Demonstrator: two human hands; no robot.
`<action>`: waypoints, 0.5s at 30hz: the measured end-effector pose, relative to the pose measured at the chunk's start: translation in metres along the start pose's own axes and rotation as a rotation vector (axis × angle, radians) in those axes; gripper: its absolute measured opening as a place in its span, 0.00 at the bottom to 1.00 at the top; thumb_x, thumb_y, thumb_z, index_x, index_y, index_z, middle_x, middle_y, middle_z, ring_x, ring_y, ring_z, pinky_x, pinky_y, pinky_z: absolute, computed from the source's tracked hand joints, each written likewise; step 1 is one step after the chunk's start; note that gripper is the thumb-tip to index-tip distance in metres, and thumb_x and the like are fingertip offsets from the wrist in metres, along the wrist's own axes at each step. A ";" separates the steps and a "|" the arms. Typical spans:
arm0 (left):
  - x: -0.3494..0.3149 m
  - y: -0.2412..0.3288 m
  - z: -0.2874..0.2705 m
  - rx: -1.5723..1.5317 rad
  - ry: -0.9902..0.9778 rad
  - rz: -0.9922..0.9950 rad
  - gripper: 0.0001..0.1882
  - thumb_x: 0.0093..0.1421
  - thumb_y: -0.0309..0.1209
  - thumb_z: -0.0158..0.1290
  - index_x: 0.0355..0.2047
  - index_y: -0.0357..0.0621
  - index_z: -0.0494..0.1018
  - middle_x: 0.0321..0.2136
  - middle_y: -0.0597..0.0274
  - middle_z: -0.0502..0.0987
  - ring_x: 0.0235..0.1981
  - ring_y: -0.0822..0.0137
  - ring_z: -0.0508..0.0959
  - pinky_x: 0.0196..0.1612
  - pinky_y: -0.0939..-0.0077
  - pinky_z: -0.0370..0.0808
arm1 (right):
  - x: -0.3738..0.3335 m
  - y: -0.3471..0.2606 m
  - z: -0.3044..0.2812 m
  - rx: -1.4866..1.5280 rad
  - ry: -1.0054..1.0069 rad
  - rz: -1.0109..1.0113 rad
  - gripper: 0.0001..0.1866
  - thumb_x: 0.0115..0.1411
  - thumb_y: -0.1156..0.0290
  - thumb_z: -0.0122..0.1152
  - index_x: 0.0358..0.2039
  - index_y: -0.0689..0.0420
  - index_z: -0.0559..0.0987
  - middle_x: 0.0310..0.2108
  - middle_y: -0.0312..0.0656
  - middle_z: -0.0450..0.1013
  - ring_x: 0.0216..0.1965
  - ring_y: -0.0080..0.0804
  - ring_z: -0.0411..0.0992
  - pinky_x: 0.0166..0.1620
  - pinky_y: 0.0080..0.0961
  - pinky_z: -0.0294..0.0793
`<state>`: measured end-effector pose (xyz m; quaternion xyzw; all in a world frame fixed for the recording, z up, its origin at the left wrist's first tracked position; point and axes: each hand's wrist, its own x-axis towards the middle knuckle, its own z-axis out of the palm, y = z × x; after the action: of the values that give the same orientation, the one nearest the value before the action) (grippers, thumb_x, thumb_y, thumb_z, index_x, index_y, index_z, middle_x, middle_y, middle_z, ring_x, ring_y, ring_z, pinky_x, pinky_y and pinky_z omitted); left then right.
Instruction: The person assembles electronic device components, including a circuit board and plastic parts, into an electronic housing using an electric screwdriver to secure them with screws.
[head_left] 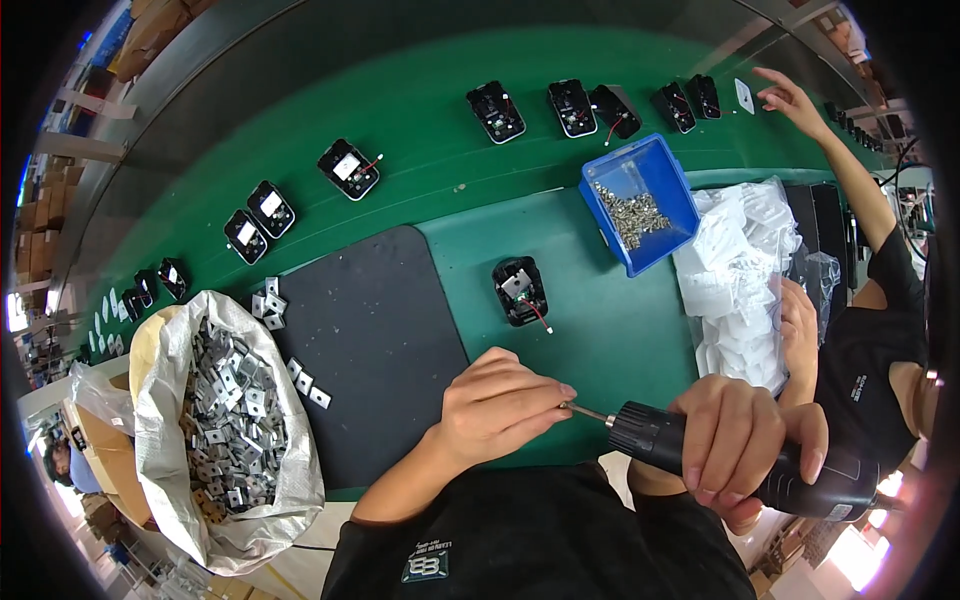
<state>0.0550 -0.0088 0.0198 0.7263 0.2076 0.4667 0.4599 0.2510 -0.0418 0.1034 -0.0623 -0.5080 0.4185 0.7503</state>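
Observation:
My right hand grips a black electric screwdriver held level, its metal bit pointing left. My left hand has its fingertips pinched at the tip of that bit; anything held there is too small to see. Both hands hover above the near edge of the green bench. Beyond them an open black plastic housing with a red wire lies on the bench, apart from both hands.
A blue bin of screws sits right of the housing, beside a clear bag of white parts. A black mat, loose metal plates and a sack of plates lie left. Several black housings ride the green belt. Another person's hand reaches at right.

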 end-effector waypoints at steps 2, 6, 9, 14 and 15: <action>-0.003 0.000 0.000 -0.063 0.022 -0.001 0.09 0.51 0.28 0.64 0.33 0.38 0.79 0.29 0.60 0.82 0.24 0.68 0.78 0.28 0.75 0.67 | 0.000 0.001 0.002 0.008 -0.005 -0.003 0.25 0.54 0.77 0.65 0.49 0.49 0.65 0.22 0.35 0.73 0.22 0.25 0.74 0.28 0.21 0.79; -0.004 0.000 -0.003 -0.053 0.024 -0.002 0.09 0.52 0.28 0.64 0.32 0.39 0.79 0.29 0.60 0.82 0.25 0.68 0.78 0.29 0.74 0.67 | -0.001 0.004 0.004 0.018 -0.004 -0.010 0.25 0.54 0.77 0.66 0.49 0.49 0.65 0.23 0.36 0.73 0.22 0.26 0.74 0.27 0.21 0.79; -0.004 0.000 -0.004 -0.037 0.019 0.009 0.09 0.52 0.28 0.64 0.32 0.39 0.79 0.29 0.61 0.82 0.25 0.67 0.78 0.29 0.74 0.67 | -0.002 0.003 0.005 0.031 0.009 -0.015 0.25 0.54 0.78 0.66 0.49 0.49 0.65 0.23 0.36 0.73 0.22 0.26 0.74 0.27 0.21 0.79; -0.005 -0.001 -0.004 -0.017 0.014 0.028 0.10 0.52 0.30 0.63 0.33 0.39 0.79 0.29 0.60 0.82 0.24 0.67 0.78 0.29 0.75 0.67 | 0.000 0.007 0.004 0.059 -0.009 -0.024 0.25 0.54 0.78 0.66 0.49 0.49 0.65 0.22 0.37 0.73 0.22 0.27 0.74 0.27 0.22 0.79; -0.005 -0.002 -0.005 -0.019 0.014 0.026 0.10 0.52 0.30 0.63 0.33 0.39 0.79 0.29 0.60 0.82 0.24 0.67 0.78 0.29 0.75 0.67 | 0.001 0.008 0.003 0.071 -0.030 -0.022 0.25 0.54 0.78 0.66 0.49 0.49 0.65 0.22 0.37 0.73 0.22 0.27 0.74 0.27 0.22 0.79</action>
<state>0.0487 -0.0095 0.0167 0.7213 0.1970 0.4798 0.4591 0.2436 -0.0371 0.1011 -0.0236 -0.5047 0.4291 0.7487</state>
